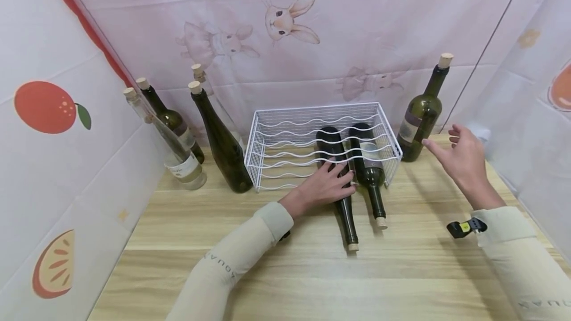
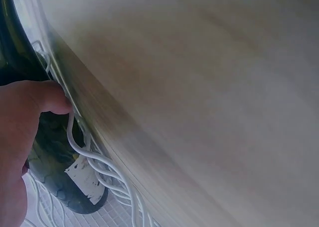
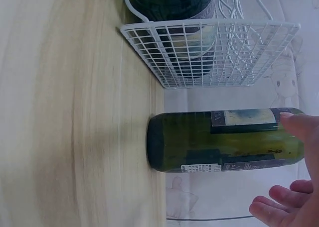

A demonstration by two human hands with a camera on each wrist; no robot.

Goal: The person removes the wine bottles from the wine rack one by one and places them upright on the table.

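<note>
In the head view, my left hand grips a dark wine bottle that lies in a white wire rack, its corked neck toward me. The left wrist view shows my thumb against that bottle, beside the wavy rack wires. A second corked wine bottle, with a pale label, lies to its right in the rack. Over on the right, my right hand is held beside an upright green wine bottle, thumb extended toward it and the other fingers loosely bent. In the right wrist view the thumb overlaps this bottle's label.
Left of the rack stand several corked bottles: a tall dark one, a clear one behind it, a dark labelled one and a clear labelled one. Printed sheets enclose the wooden table at back and sides.
</note>
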